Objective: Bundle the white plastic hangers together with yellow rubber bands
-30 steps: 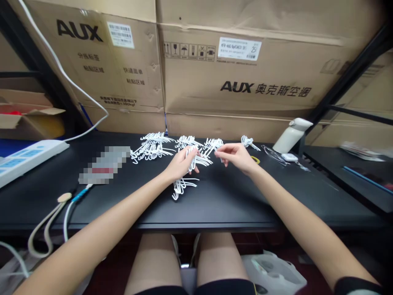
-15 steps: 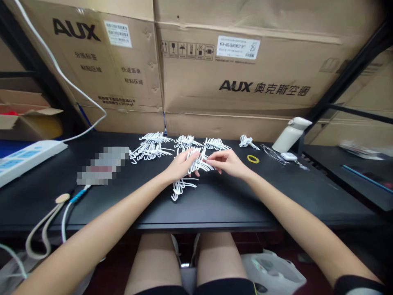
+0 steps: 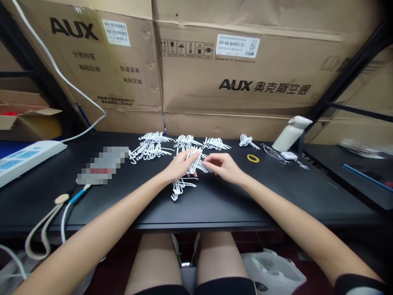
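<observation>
A bunch of white wire hooks (image 3: pixel 194 164) is held in my left hand (image 3: pixel 179 166), with the thumb over the top and fingertips showing underneath. From the right, my right hand (image 3: pixel 225 166) pinches at the bunch with bent fingers; the exact spot between thumb and forefinger is too small to make out. Just below my left hand lies a loose pile of white hooks (image 3: pixel 181 187) on the black table (image 3: pixel 233 205). Behind my hands are more hook piles, one at the left (image 3: pixel 150 151), one in the middle (image 3: pixel 186 141) and one to the right (image 3: pixel 216 143).
A small bundle of hooks (image 3: pixel 246 140) lies at the back right, near a yellow ring (image 3: pixel 253 158). Farther right stand a white bottle (image 3: pixel 287 137) and a small white case (image 3: pixel 289 155). A power strip (image 3: pixel 30 157) and a cable with a blurred-out device (image 3: pixel 102 166) are at left.
My right hand has shifted slightly left along the bunch, its fingers bending more. The hooks in my left hand have turned a little more upright.
</observation>
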Demonstrator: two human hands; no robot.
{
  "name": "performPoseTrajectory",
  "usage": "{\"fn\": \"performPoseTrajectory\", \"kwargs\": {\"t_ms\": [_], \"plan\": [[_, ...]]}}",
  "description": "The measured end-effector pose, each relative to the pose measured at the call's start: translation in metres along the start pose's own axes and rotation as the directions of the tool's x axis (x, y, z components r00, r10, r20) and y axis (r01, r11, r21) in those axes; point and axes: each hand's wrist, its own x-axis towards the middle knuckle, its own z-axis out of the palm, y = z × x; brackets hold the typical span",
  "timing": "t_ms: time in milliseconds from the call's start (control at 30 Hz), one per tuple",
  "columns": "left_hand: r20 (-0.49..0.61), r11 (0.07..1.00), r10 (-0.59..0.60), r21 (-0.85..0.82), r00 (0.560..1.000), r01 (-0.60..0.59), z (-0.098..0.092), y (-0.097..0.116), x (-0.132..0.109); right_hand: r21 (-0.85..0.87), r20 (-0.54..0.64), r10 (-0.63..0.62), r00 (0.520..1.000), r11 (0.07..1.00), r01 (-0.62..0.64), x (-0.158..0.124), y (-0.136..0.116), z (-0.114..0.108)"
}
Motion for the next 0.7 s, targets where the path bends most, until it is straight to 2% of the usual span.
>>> {"fn": "performPoseTrajectory", "kwargs": {"t_ms": [300,700], "plan": [[0.035,1.000,0.005,-0.020,0.999,-0.004,-0.001,-0.003,0.001,0.167,0.016,0.055,0.998,0.984,-0.057,-0.003,0.005,0.011],[0.052,0.999,-0.008,-0.032,0.999,0.010,-0.002,0.000,-0.001,0.206,-0.018,0.077,0.997,0.976,-0.072,-0.003,0.004,0.013]]}}
